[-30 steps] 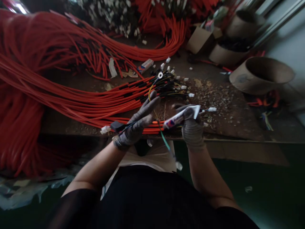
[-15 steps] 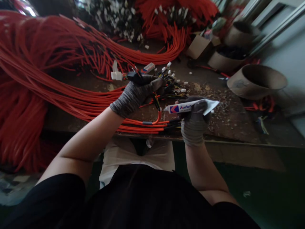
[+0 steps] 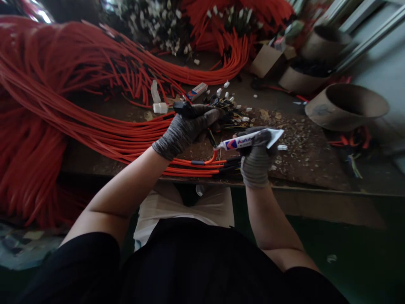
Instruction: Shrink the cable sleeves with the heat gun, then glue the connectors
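My right hand [image 3: 257, 158], in a grey glove, is closed round a white glue tube [image 3: 242, 142] marked "Kafuter". The tube lies nearly level, its nozzle pointing left at the end of an orange cable [image 3: 214, 157], where dark inner wires come out; nozzle and cable end appear to touch. My left hand [image 3: 193, 126], gloved too, grips those dark wires above the cable end, fingers pressed together. A black connector [image 3: 185, 108] shows at the back of the left hand; whether it belongs to the same cable I cannot tell.
Bundled orange cables [image 3: 126, 135] run in from the left. White connectors [image 3: 226, 95] lie behind my hands. A small glue box [image 3: 198, 90], an open carton [image 3: 267, 61] and a round tub [image 3: 325, 118] stand farther back. Scraps litter the wooden tabletop [image 3: 303, 160].
The glue tube has shifted slightly left, bringing its nozzle up to the cable end. My left hand appears a little farther right, and the whole view has shifted slightly.
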Available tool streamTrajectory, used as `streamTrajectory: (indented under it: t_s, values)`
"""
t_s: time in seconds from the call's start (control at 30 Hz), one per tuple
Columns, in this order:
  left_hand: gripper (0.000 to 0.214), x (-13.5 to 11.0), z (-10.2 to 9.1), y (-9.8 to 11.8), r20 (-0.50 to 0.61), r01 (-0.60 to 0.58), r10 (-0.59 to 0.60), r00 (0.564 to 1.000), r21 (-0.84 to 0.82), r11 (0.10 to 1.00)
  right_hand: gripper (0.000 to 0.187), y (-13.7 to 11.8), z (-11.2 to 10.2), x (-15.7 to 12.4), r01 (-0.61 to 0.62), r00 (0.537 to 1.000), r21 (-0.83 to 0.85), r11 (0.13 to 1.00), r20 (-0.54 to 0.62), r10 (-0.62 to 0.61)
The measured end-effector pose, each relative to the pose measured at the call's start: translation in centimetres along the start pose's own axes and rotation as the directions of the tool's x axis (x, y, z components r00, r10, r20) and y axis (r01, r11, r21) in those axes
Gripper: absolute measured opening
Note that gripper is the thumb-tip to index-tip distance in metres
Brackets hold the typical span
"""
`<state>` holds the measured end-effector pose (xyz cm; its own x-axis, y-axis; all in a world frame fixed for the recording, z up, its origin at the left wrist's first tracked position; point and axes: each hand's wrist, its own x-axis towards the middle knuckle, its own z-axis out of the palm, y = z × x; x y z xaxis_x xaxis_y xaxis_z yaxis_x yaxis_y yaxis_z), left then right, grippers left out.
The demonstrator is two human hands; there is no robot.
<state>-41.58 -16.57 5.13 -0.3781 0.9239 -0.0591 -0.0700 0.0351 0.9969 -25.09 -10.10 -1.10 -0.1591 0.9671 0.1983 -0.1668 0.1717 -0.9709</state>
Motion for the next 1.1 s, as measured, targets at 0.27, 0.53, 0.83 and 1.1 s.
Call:
streamTrajectory:
  t_s: [0.27, 0.53, 0.83, 1.1]
  values:
    - [0.024, -9.5, 4.9, -1.3, 0.426, -0.562, 0.399, 0.812, 0.386, 0.732, 0.029, -2.8, -3.7, -0.2, -0.115, 0.955, 0.004, 0.993, 0.275, 0.109]
    - [0.020, -12.2, 8.6, -4.9, 0.670, -0.864, 0.560, 0.487, 0.463, 0.197, 0.029, -3.7, -5.4, -0.1, 0.101, 0.745, -0.116, 0.988, 0.667, 0.002]
    - [0.025, -11.1, 6.8, -3.8, 0.703, -0.835, 0.449, 0.551, 0.465, 0.295, 0.022, -2.4, -7.3, 0.1, 0.253, 0.812, -0.154, 0.955, 0.571, -0.123]
    - [0.037, -2.1, 3.4, -2.0, 0.437, -0.418, 0.298, 0.849, 0.208, 0.885, 0.026, -1.6, -8.3, -1.2, 0.047, 0.981, -0.202, 0.978, 0.194, -0.007]
